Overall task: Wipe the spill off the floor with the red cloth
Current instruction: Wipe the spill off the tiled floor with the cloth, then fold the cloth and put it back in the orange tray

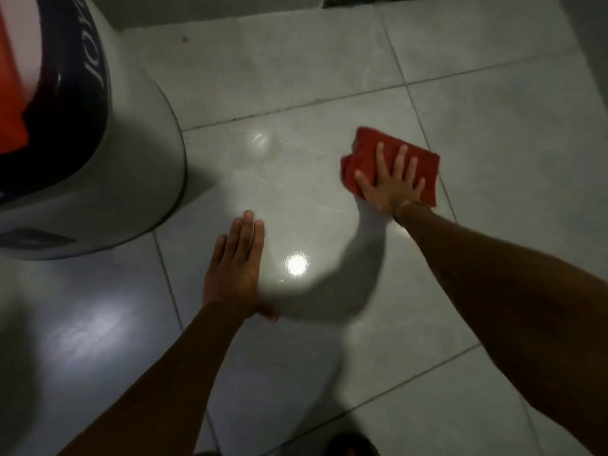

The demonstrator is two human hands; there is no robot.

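A folded red cloth [368,153] lies flat on the pale tiled floor [296,77], right of centre. My right hand [391,182] presses down on it with the fingers spread, palm over its near edge. My left hand [235,264] rests flat on the tile to the left, fingers together and straight, holding nothing. Faint wet streaks [263,166] shine on the tile between the two hands. A bright light reflection [297,265] glares just right of my left hand.
A large white rounded body with dark blue and orange panels [108,159] fills the upper left and stands on the floor close to the wet tile. A wall base [214,11] runs along the top. Grout lines cross the floor.
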